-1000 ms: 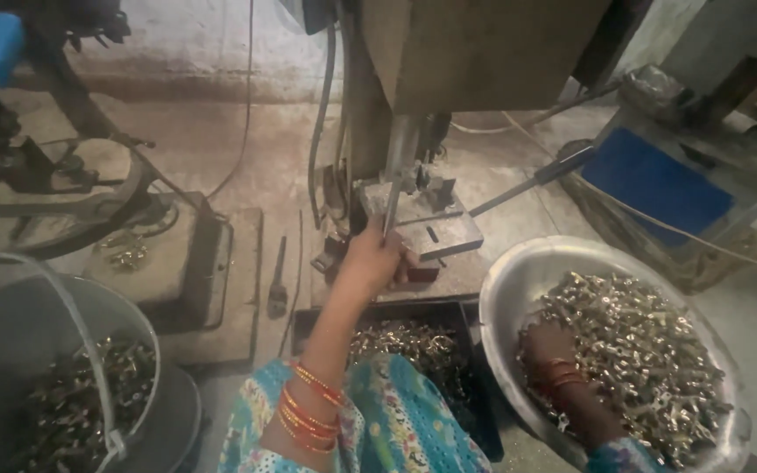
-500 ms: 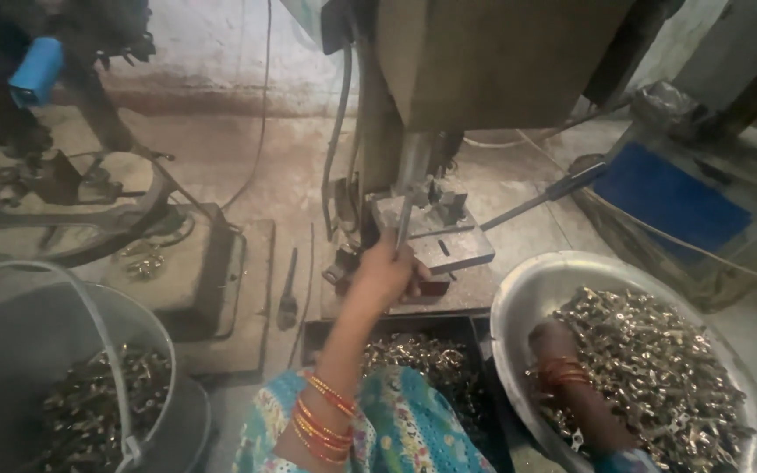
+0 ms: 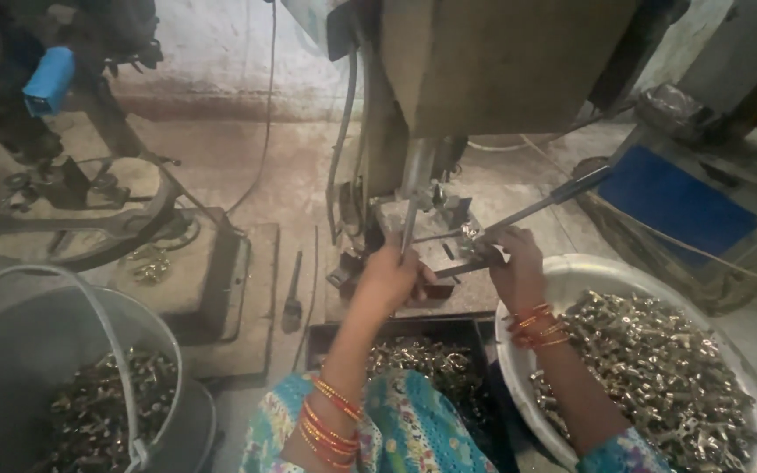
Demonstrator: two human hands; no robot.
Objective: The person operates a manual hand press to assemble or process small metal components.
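My left hand (image 3: 392, 278) is closed around a thin upright metal rod (image 3: 409, 215) at the bed of a small press machine (image 3: 449, 88). My right hand (image 3: 519, 263) is at the press bed too, its fingers pinched on a small shiny metal part (image 3: 470, 233) by the fixture. Both wrists carry red and gold bangles. A long lever with a dark grip (image 3: 571, 188) slants out from the fixture above my right hand. To the right stands a large metal bowl (image 3: 606, 264) heaped with small metal parts (image 3: 659, 368).
A black tray (image 3: 326, 337) of similar parts lies below the press, above my blue patterned lap. A grey bucket (image 3: 10, 350) with parts stands at lower left. A hand wheel machine (image 3: 89, 219) is at left, a blue mat (image 3: 672, 201) at right.
My right hand has left the bowl and come up to the press fixture with a part. My left hand has stayed at the press bed. The view has shifted slightly.
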